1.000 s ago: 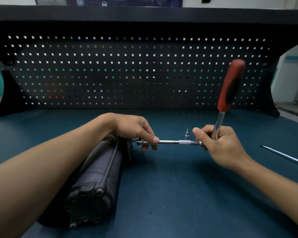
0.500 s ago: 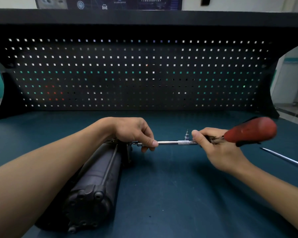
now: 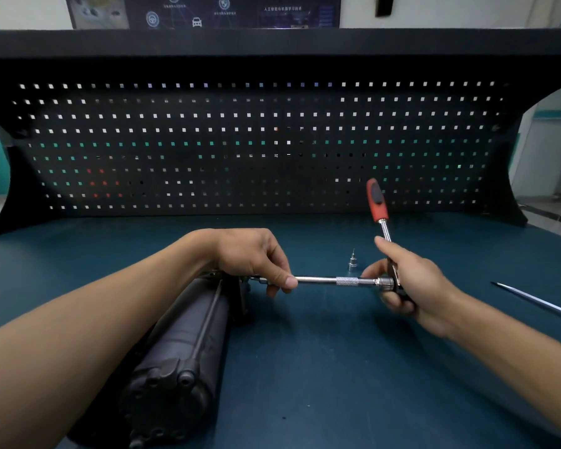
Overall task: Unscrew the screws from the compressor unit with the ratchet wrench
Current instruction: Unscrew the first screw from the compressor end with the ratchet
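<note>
The compressor (image 3: 182, 345) is lying on the blue table (image 3: 321, 384) toward 7 o'clock, a dark cylinder with its far end pointing to about 1 o'clock. The left hand (image 3: 253, 257) is arching over that far end, its thumb and curled fingers pinching the silver bar (image 3: 324, 280) close to the compressor. What the bar's tip is sitting on is hiding under this hand. The bar is running out toward 3 o'clock into the head of the ratchet wrench (image 3: 377, 202). The right hand (image 3: 412, 283) is gripping that head, fingers wrapping round the joint and one finger reaching up along the shank. The red-and-black handle is sticking up toward 12 o'clock, clear of the fingertips. A small silver bit (image 3: 352, 263) is standing on the table just behind the bar, between the two hands. A thin metal rod (image 3: 538, 301) is lying at 3 o'clock, apart from the right hand.
</note>
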The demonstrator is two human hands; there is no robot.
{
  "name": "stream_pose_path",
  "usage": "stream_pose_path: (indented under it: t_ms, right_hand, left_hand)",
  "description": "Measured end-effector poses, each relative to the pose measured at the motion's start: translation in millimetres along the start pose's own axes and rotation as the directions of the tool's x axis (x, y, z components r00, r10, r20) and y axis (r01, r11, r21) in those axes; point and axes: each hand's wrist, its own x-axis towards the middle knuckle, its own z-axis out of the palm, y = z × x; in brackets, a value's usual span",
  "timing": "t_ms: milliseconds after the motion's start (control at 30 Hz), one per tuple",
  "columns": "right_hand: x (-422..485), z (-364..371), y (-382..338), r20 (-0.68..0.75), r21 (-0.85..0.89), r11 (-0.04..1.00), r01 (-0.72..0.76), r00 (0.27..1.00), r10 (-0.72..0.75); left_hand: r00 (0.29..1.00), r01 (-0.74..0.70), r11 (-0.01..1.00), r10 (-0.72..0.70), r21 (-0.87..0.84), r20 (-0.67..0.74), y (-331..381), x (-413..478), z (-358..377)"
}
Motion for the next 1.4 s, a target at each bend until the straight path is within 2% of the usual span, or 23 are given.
stream_pose_path:
  t_ms: [100,300,500,767,933,1100,1233,1400]
  right_hand:
    - [-1,1,1,0.025,0.031,0.999,-0.035,0.999,0.034]
    - [3,1,12,0.049,0.234,0.967,-0.1,0.995,0.091]
    - [6,-5,12,0.037,0.348,0.933,-0.095,0.995,0.087]
    - [2,0,21,0.058,0.275,0.961,-0.023,0.998,0.008]
    - [2,1,19,0.062,0.241,0.971,-0.009,0.998,-0.007]
    - [4,-2,20,0.063,0.245,0.969,-0.017,0.998,0.002]
    - [4,1,21,0.07,0.238,0.971,-0.018,0.998,0.001]
    - [6,2,20,0.061,0.265,0.964,-0.009,0.998,-0.007]
  left_hand:
    - [1.0,0.004,1.0,-0.004,0.024,0.001,1,-1,-1]
    - [0.998,0.027,0.997,-0.022,0.077,-0.063,-4,-4,-4]
    - [0.996,-0.023,1.0,0.023,-0.001,-0.089,-1,-9,-10]
    - [0.994,-0.012,0.996,0.002,-0.092,-0.108,-6,-9,-9]
    - [0.985,0.08,0.992,-0.063,0.102,-0.158,-13,-24,-24]
    - [0.989,0.145,0.973,-0.137,0.18,-0.057,-10,-31,-26]
    - [0.984,0.178,0.972,-0.175,0.154,-0.029,-13,-29,-25]
    - [0.988,0.151,0.985,-0.149,0.077,-0.031,-17,-26,-26]
